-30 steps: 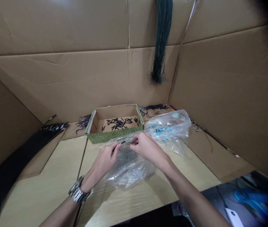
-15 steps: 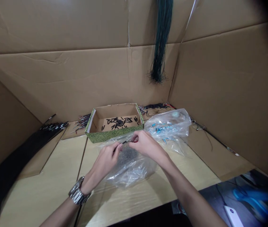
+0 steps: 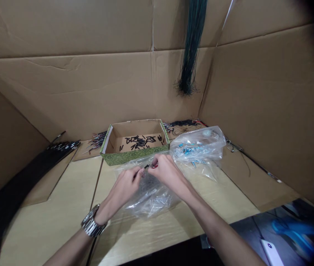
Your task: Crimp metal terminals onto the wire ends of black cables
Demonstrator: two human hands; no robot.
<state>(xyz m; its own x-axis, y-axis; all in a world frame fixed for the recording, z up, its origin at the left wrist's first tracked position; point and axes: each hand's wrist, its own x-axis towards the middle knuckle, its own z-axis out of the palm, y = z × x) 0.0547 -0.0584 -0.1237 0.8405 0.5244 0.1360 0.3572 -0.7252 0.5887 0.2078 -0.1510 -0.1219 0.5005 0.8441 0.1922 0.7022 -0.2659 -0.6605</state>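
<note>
My left hand (image 3: 124, 187), a metal-banded watch (image 3: 92, 221) on its wrist, pinches a thin black piece (image 3: 146, 167) whose tip sticks out towards the right. Close to that tip, the bent fingers of my right hand (image 3: 168, 174) are closed around a small red item (image 3: 154, 166), mostly hidden. Whether the two pieces touch, I cannot tell. Under both hands lies a clear plastic bag (image 3: 151, 203) with a mass of small grey bits inside. Just behind them stands a green-patterned cardboard box (image 3: 135, 156), with many short black pieces (image 3: 140, 142) scattered on its floor.
A second clear bag (image 3: 209, 142) with blue bits lies right of the box. Long black strands (image 3: 32, 173) run along the left. Dark green wires (image 3: 191, 48) hang from the cardboard wall (image 3: 90, 88). A white device (image 3: 272, 253) is at lower right, beyond the table edge.
My right hand has shifted slightly left, and more of the red item shows between its fingers. The left hand keeps its pinch on the black piece. The view has tilted a little.
</note>
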